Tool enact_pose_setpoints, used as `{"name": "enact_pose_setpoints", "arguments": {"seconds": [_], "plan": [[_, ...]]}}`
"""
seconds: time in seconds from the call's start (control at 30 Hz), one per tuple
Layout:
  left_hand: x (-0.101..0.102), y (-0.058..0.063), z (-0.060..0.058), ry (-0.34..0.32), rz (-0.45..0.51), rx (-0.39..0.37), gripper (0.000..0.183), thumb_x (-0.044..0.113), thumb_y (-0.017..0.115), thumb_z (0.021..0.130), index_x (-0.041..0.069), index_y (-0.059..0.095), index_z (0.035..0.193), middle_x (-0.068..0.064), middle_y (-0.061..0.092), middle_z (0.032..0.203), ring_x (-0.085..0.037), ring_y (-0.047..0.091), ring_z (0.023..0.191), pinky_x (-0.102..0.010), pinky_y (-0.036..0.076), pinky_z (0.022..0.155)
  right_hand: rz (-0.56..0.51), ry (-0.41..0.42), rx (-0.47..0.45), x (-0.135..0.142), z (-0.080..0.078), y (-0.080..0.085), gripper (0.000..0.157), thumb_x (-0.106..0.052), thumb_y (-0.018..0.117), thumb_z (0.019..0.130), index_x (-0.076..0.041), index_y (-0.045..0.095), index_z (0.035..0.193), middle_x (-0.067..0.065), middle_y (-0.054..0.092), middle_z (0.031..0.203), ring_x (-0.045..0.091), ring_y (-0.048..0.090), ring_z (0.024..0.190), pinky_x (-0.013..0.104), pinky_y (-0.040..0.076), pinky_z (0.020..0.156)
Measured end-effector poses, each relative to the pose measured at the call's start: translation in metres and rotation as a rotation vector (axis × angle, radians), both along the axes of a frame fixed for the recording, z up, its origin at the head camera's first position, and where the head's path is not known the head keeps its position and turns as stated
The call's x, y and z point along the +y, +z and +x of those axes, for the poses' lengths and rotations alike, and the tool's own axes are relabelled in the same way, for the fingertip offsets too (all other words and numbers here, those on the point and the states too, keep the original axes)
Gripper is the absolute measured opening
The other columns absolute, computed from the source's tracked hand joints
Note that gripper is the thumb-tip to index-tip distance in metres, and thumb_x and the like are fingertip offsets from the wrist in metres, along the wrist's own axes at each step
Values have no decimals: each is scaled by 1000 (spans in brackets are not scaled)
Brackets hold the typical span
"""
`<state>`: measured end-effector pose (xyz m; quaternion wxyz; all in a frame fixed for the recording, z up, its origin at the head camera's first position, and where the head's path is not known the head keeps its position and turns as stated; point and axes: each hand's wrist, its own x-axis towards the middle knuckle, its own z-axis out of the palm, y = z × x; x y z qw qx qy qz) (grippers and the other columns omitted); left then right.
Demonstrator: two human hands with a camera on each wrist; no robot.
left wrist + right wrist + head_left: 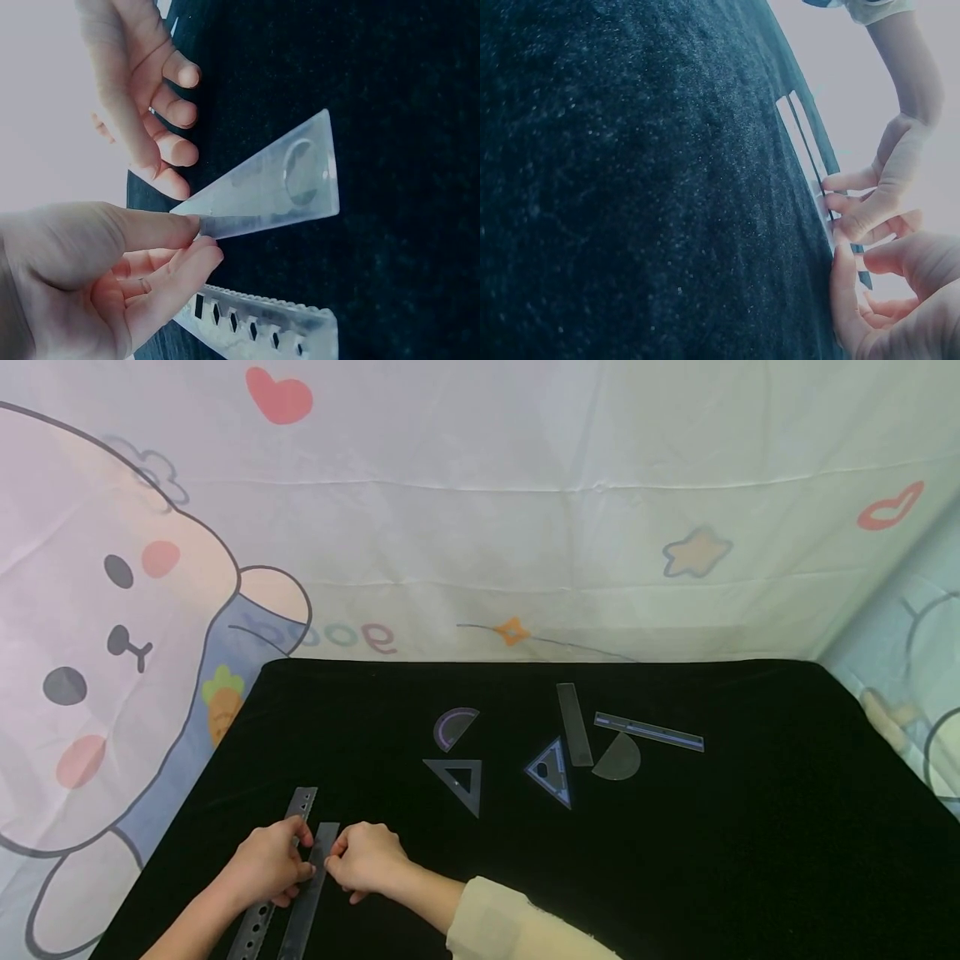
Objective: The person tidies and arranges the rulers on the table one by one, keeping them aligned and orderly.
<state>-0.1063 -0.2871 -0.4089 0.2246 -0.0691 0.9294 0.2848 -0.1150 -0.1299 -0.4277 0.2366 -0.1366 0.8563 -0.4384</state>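
A clear plain ruler (308, 893) with a round hole near its far end lies between my hands on the black cloth. My left hand (267, 862) pinches its left edge with thumb and fingertips. On the opposite edge, the right hand (369, 858) has thumb and forefinger together at the ruler, its other fingers bent; the exact contact is partly hidden. Just left of this ruler, under the left hand, is a second clear ruler (259, 324), with a row of cut-out shapes and a wavy edge. The left forearm and hand cover its middle.
Farther back lie a purple-marked protractor (455, 728), a plain set square (467, 783), a blue-marked set square (551, 774), a short clear ruler (574, 725), a clear protractor (618, 758) and a blue-marked ruler (649, 732). A printed curtain (480, 527) hangs behind the black-covered table (750, 843).
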Motion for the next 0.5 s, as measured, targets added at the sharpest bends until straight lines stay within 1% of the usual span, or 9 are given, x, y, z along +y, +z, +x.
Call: {"name": "enact_pose_setpoints", "arguments": {"seconds": [0.1, 0.2, 0.3, 0.43, 0.5], "plan": [[0, 1, 0, -4, 1, -3, 27, 4, 67, 80, 2, 51, 101, -8, 57, 69, -17, 59, 54, -29, 53, 49, -9, 17, -6, 2, 0, 0, 5, -19, 63, 87, -15, 61, 83, -3, 53, 56, 8, 54, 42, 16, 47, 40], [-1, 3, 0, -21, -14, 18, 26, 5, 67, 80, 2, 52, 102, -7, 57, 68, -16, 59, 53, -28, 53, 48, -17, 50, -3, 4, 1, 0, 4, -19, 62, 87, -16, 61, 89, -4, 53, 57, 8, 54, 43, 15, 46, 41], [0, 6, 0, -35, -36, 64, 25, 6, 68, 80, 2, 53, 100, -5, 57, 66, -15, 58, 51, -27, 52, 47, -15, 78, 13, 6, 2, 1, 7, -20, 62, 87, -18, 61, 93, -5, 53, 59, 7, 53, 43, 15, 45, 40], [2, 7, -1, -48, -54, 127, 22, 7, 68, 79, 3, 55, 96, -3, 57, 64, -13, 56, 50, -26, 51, 46, -11, 110, 67, 10, 1, 3, 9, -21, 62, 87, -18, 62, 95, -9, 53, 61, 5, 52, 43, 15, 43, 41], [3, 7, -2, -54, -60, 162, 21, 8, 68, 78, 4, 56, 95, -2, 57, 64, -13, 55, 50, -26, 49, 46, -34, 129, 98, 12, -1, 3, 9, -21, 62, 87, -18, 63, 95, -10, 54, 61, 4, 51, 44, 16, 41, 42]]}}
